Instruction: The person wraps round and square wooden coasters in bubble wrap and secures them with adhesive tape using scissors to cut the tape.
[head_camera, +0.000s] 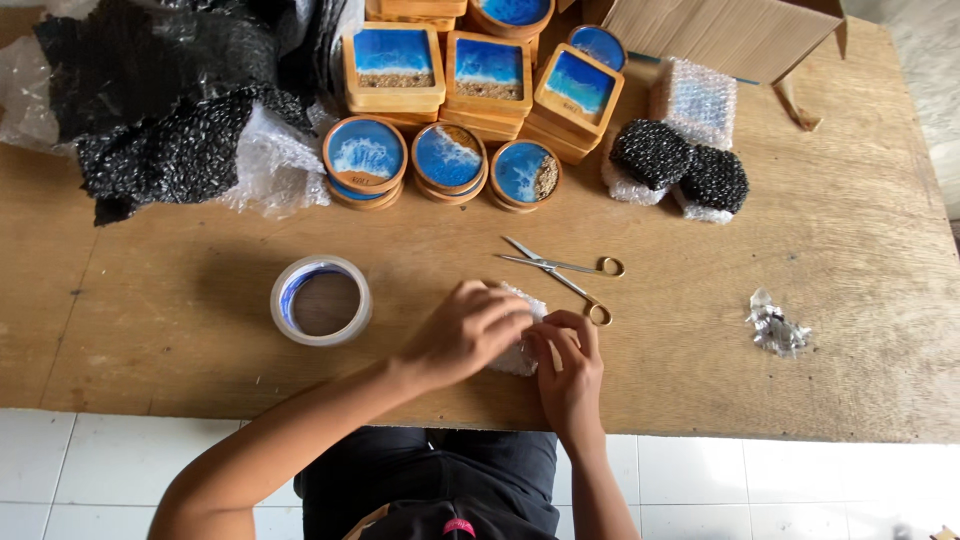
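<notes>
The bubble-wrapped bundle (520, 340) lay on the table (820, 330) near its front edge, mostly hidden under your hands; what was inside couldn't be told. Your left hand (465, 335) lay over the top of it, fingers curled down and pressing the wrap. Your right hand (570, 365) was at its right side, fingertips pinching the wrap's edge. Both hands were touching the bundle and close to each other.

Just beyond your right hand, the scissors (560, 275) lay open on the table, loops to the right, apart from the bundle. To the left, a roll of clear tape (320, 300) lay flat, well apart from your left hand.

Further back: three round wooden coasters (440, 160) with blue-and-white tops in a row, stacks of square coasters (480, 75) of the same look behind them. Right of those, black-wrapped parcels (680, 170) and a clear-wrapped parcel (695, 100), touching. A cardboard box (720, 35) sat at the back right. Back left, a pile of black netting and bubble wrap (170, 100). A small crumpled scrap (775, 325) lay at far right, alone.
</notes>
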